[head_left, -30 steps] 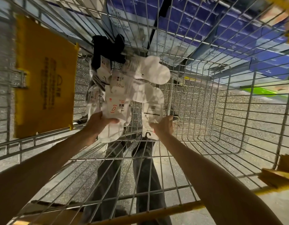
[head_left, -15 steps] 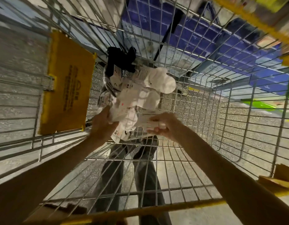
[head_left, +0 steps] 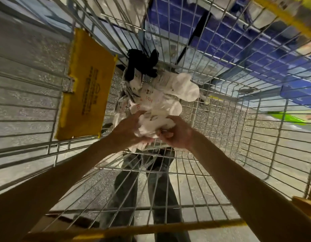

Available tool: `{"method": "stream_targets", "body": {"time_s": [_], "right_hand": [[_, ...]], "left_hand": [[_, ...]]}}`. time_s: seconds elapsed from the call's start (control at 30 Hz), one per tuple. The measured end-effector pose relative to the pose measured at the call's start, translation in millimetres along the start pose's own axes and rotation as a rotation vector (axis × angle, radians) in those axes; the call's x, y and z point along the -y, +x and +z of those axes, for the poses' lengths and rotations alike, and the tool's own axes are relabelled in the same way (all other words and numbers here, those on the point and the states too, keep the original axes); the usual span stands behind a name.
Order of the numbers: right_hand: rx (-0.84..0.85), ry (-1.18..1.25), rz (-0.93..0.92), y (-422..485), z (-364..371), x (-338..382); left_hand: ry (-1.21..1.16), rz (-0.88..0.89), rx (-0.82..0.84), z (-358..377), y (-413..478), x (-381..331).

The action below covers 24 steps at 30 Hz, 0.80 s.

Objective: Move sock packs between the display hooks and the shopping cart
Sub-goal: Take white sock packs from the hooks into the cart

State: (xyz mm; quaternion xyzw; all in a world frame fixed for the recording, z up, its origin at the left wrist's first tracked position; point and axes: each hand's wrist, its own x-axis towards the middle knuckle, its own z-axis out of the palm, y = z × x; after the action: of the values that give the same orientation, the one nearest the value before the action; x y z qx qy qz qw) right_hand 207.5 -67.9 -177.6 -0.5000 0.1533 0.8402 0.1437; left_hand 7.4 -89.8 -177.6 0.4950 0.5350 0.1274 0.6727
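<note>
Converging, left hand and right hand are curling fingers round white sock packs at twelve o'clock; lifting from shopping cart is probably beginning.

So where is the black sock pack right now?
In the head view the black sock pack sits in the cart, just left of centre, at the far end of the white sock packs and right of the yellow flap.
</note>
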Motion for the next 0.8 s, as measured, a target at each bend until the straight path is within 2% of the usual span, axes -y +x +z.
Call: {"method": "stream_targets", "body": {"time_s": [0.07, 0.13, 0.17, 0.23, 0.27, 0.33, 0.4, 0.47, 0.53, 0.63, 0.7, 0.8], "right_hand": [[-0.02, -0.11, -0.019, 14.1, 10.8, 3.8], [-0.144, -0.29, -0.078, 28.5, 27.0, 9.1], [-0.253, -0.46, -0.178, 35.0, 35.9, 11.2], [-0.477, -0.952, -0.481, 49.8, 51.2, 14.5], [-0.519, -1.169, -0.633, 58.7, 59.5, 16.8], [-0.535, -1.423, -0.8, 78.5, 75.1, 24.1], [-0.596, -1.584, -0.786, 103.5, 85.6, 33.4], [-0.625, -1.719, -0.656, 120.7, 92.2, 40.0], [-0.673, -1.755, -0.614, 132.0, 97.4, 42.1], [-0.762, -1.683, -0.702, 148.8, 101.0, 42.3], [-0.732, -1.515, -0.791, 146.0, 97.9, 40.0], [-0.575, -1.153, -0.88, 112.1, 84.8, 32.0]], "left_hand": [[-0.101, -0.052, -0.177, -2.2, 1.5, 12.1], [-0.182, -0.113, -0.337, -6.5, 1.9, 21.9], [-0.226, -0.149, -0.403, -9.4, 2.2, 27.4], [-0.286, -0.191, -0.513, -13.8, -0.6, 34.0], [-0.291, -0.208, -0.554, -15.1, -3.9, 36.5], [-0.275, -0.261, -0.622, -16.0, -10.3, 42.4], [-0.22, -0.323, -0.656, -14.9, -12.7, 47.3], [-0.138, -0.387, -0.705, -11.6, -10.2, 44.4], [-0.072, -0.416, -0.764, -8.8, -6.2, 41.7], [-0.102, -0.364, -0.763, -8.8, -5.3, 45.3], [-0.129, -0.363, -0.744, -11.5, -6.6, 48.3], [-0.112, -0.389, -0.744, -12.7, -7.4, 48.0]]}}
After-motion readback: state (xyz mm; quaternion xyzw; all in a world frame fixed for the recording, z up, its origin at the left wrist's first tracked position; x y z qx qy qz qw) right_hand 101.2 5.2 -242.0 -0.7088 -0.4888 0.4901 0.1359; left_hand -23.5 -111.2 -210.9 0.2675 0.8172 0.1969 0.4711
